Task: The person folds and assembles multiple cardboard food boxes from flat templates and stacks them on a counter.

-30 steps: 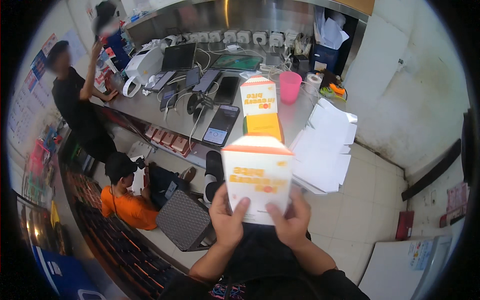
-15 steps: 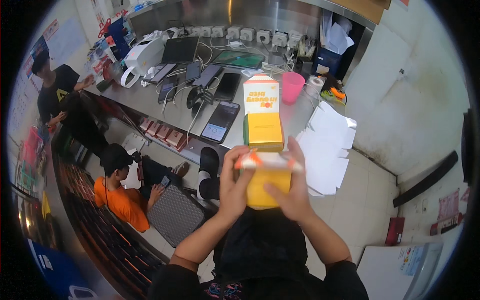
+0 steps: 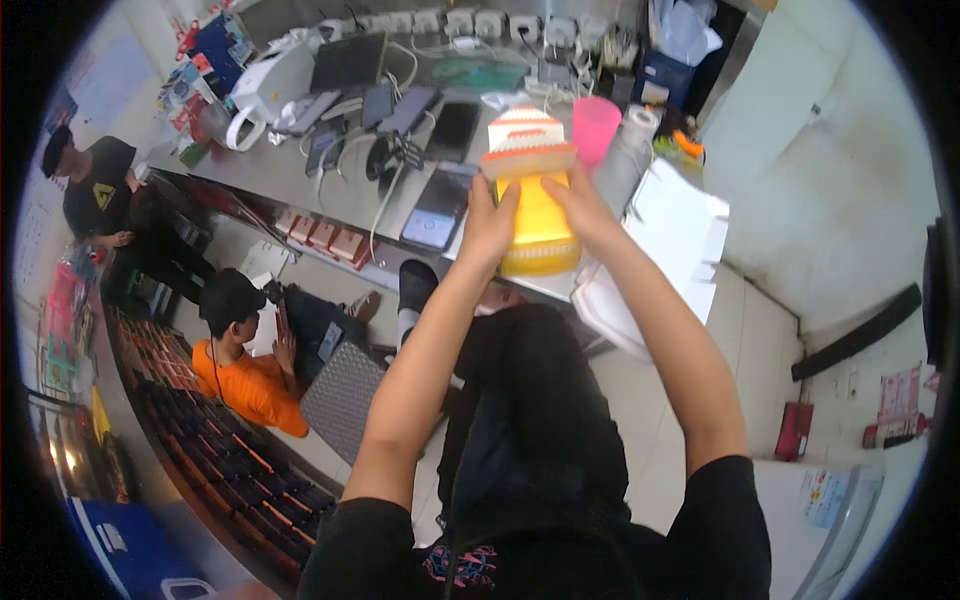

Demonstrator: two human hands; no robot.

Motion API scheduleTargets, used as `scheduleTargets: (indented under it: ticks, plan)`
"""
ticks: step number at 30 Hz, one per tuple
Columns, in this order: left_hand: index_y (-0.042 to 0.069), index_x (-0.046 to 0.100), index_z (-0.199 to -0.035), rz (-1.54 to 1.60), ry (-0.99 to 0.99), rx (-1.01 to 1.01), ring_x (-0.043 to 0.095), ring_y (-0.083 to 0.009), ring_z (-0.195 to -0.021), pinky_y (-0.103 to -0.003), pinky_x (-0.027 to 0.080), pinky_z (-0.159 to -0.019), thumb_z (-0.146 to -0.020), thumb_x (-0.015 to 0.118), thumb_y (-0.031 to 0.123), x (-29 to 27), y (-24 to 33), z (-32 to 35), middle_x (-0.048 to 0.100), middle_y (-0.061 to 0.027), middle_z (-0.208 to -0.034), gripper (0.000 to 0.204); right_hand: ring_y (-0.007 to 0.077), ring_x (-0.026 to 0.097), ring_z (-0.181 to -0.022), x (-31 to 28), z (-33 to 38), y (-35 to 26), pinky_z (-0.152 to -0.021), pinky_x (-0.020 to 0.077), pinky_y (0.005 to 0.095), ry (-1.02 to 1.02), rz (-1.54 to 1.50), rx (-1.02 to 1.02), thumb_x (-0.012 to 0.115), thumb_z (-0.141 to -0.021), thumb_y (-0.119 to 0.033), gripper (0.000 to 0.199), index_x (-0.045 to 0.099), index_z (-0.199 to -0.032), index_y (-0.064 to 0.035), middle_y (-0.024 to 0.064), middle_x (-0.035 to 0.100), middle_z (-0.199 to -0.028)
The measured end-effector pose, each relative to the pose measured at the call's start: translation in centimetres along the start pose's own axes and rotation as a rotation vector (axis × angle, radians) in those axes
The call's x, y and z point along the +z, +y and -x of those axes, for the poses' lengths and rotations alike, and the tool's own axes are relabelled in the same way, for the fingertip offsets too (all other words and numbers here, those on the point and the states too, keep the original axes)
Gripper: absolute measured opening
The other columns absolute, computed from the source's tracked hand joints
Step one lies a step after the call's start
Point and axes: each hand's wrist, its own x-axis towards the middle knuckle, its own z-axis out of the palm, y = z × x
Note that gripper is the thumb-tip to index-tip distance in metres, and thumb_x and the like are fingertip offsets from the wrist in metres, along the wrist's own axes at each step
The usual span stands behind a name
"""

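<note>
Over the counter's front edge, a yellow folding carton [image 3: 540,222] with an orange-and-white zigzag edge is between my two hands. My left hand [image 3: 489,222] is closed around its left side, thumb on the yellow face. Its right side is gripped by my right hand [image 3: 588,214], with the thumb likewise on the yellow face. Just beyond it rises the white flap [image 3: 524,131] of another carton, most of which is hidden behind the held one. Whether the two cartons touch, I cannot tell. A phone [image 3: 437,207] lies left of my left hand.
Flat white card sheets [image 3: 680,225] overhang the counter [image 3: 385,225] at right. A pink cup [image 3: 595,130] stands behind them. Several phones, cables, a game controller [image 3: 397,152] and a white printer-like machine [image 3: 272,88] crowd the left. A person in orange [image 3: 245,375] sits below left; another person [image 3: 110,190] stands beyond.
Both my hands have moved forward and up with the yellow carton, from near my lap to the counter's edge, where it now covers most of the other carton. My view has shifted slightly.
</note>
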Motion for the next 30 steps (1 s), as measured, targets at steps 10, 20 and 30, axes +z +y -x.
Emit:
scheduleTargets:
  ticks: [10,20,30]
  plan:
    - [-0.007,0.041,-0.136,-0.220,-0.094,-0.204,0.049,-0.0375,-0.130,-0.042,0.040,-0.108,-0.092,0.070,0.032,0.4,0.2,0.0,0.048,-0.0282,-0.134,0.065,0.0390,0.058,-0.121,-0.6,0.7,0.1,-0.103,0.0452,0.0441,0.138,0.645,-0.150,0.064,-0.094,-0.020,0.046,0.050,-0.133,0.0005,0.0253,0.058,-0.128]
    - [-0.006,0.024,-0.152,-0.375,-0.107,-0.206,0.055,-0.0331,-0.129,-0.039,0.043,-0.107,-0.095,0.068,0.037,0.9,1.5,-0.1,0.052,-0.0284,-0.141,0.084,0.0371,0.053,-0.129,0.0,-5.8,-0.4,-0.107,0.0436,0.0458,-0.352,1.084,-0.308,0.058,-0.097,-0.041,0.052,0.058,-0.138,-0.0092,0.0187,0.058,-0.138]
    - [-0.008,0.038,-0.144,-0.346,-0.037,-0.115,0.054,-0.0373,-0.129,-0.041,0.041,-0.108,-0.095,0.068,0.033,0.1,0.6,0.0,0.054,-0.0310,-0.138,0.072,0.0366,0.041,-0.143,-6.3,9.6,-11.0,-0.117,0.0333,0.0446,-0.462,1.059,0.026,0.073,-0.086,-0.047,0.076,0.051,-0.146,-0.0060,0.0229,0.046,-0.151]
